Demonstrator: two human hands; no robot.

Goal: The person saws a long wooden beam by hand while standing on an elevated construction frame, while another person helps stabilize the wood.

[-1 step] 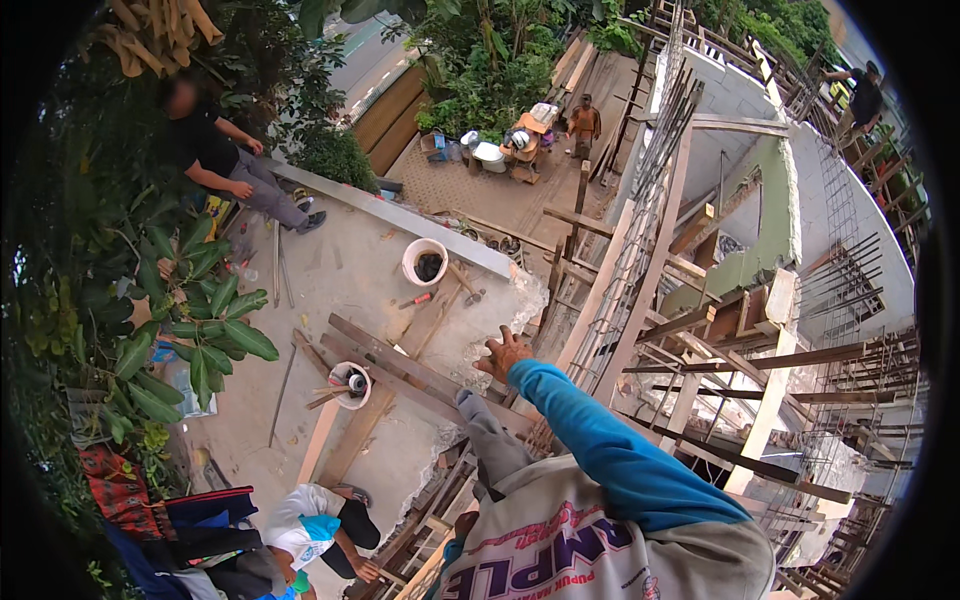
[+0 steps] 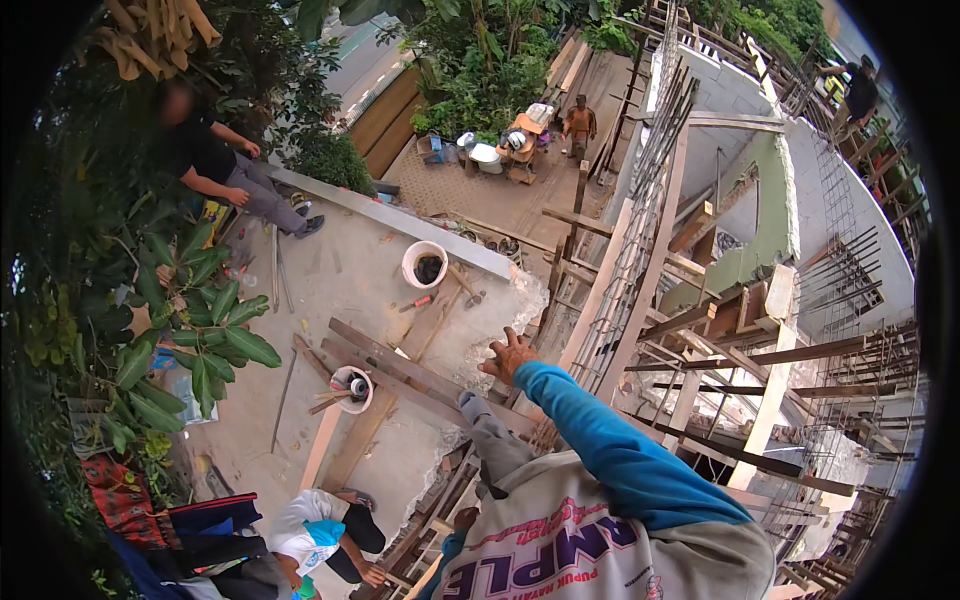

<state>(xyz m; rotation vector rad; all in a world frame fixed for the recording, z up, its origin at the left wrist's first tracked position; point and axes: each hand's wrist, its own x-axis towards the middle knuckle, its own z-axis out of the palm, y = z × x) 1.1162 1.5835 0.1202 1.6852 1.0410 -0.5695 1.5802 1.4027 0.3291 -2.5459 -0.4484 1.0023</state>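
Note:
My right hand (image 2: 509, 357) reaches forward in a blue sleeve, its fingers spread and nothing in them. Beneath it lies the broken edge of a concrete slab (image 2: 345, 270), beside a long bundle of steel bars (image 2: 640, 262). My left hand (image 2: 466, 518) shows only in part next to my grey shirt, its fingers hidden. My grey-clad leg (image 2: 497, 447) stretches toward long wooden planks (image 2: 395, 360) on the slab. A white bucket (image 2: 368, 396) holding tools stands by the planks. Farther off are another white bucket (image 2: 409, 268) with dark contents and a hammer (image 2: 473, 297).
A person crouches at the lower left (image 2: 320, 535); another sits on the low wall (image 2: 225, 175). Someone stands in the yard below (image 2: 579, 126), and another at the far right (image 2: 860, 95). Timber beams (image 2: 770, 375) and rebar cross open gaps to the right. Leafy branches (image 2: 210, 325) overhang the left.
My right hand stays stretched out and has shifted very slightly. The rest of the scene looks almost the same.

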